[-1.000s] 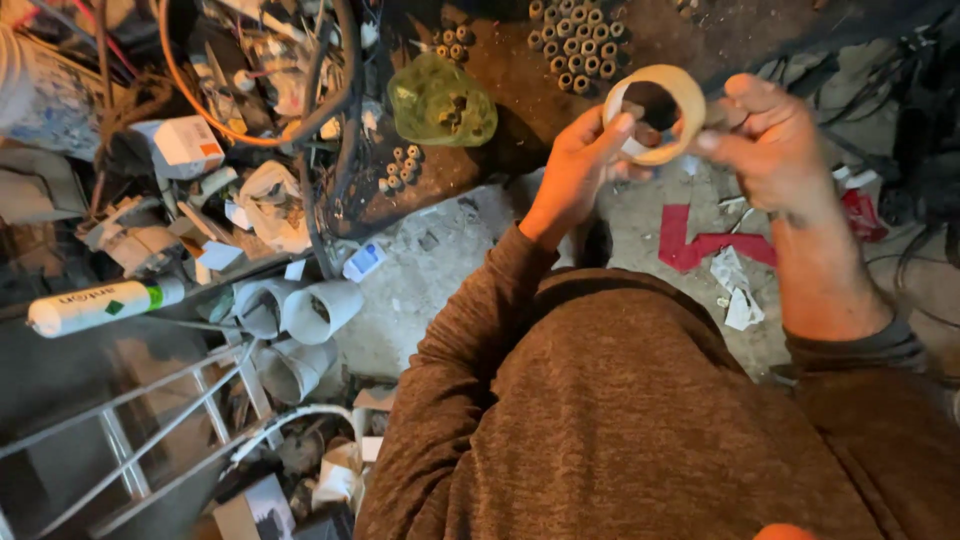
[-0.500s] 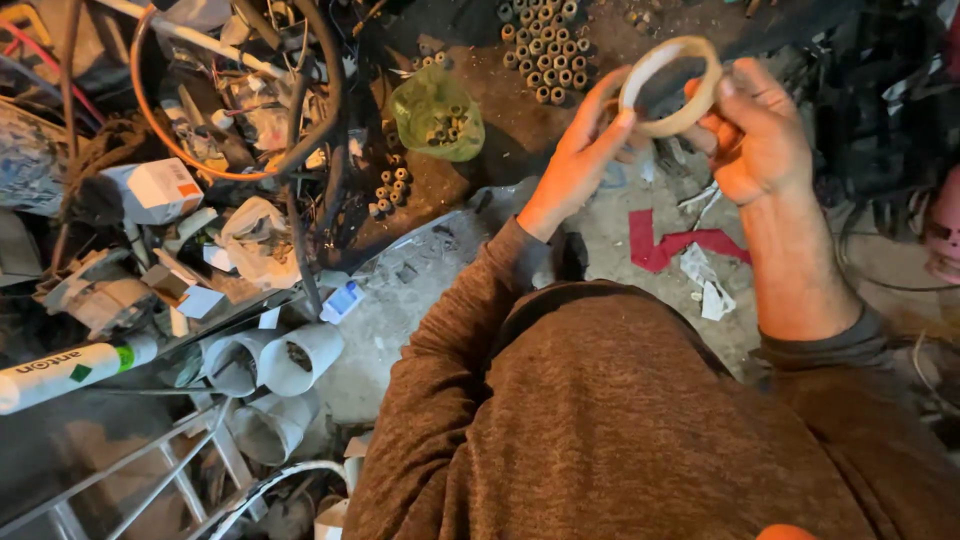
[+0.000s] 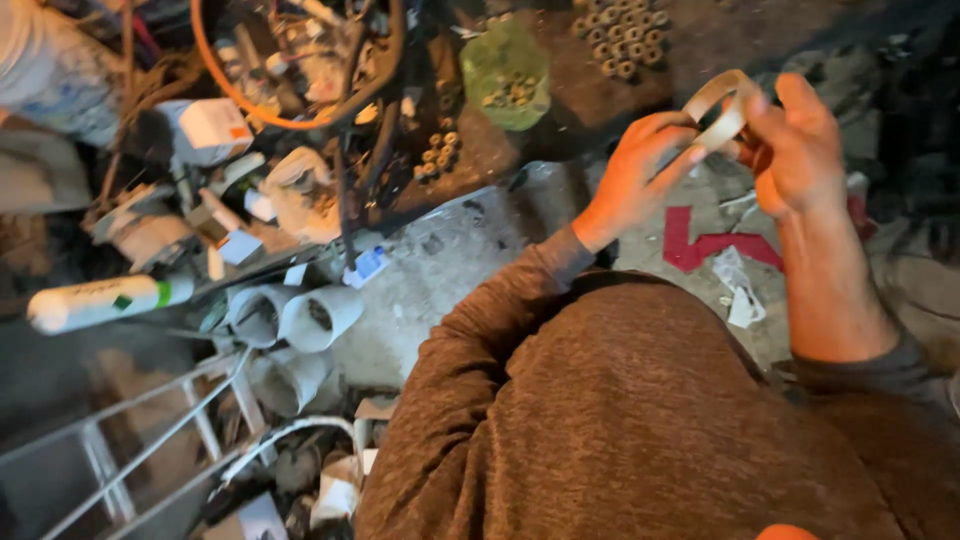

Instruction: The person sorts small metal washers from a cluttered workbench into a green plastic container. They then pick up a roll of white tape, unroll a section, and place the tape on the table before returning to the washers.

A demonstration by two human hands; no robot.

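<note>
left hand (image 3: 635, 180): i pinch the near rim of the pale tan tape ring (image 3: 722, 110).
right hand (image 3: 795, 150): fingers clamped on its far right side.
ring: held high, far right.
risk: loose pinch, and it drops into the floor clutter (image 3: 290, 210).

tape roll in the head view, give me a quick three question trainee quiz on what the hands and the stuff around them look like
1. True or false: only one of the hands touches the tape roll.
2. Which lies nearest the white pipe fittings? A) orange cable loop B) white sealant tube C) red mark on the floor
3. Fill in: the pale green bag holds small ____ pieces.

Key
1. False: the left hand and the right hand both grip it.
2. B
3. round, ring-like
</note>
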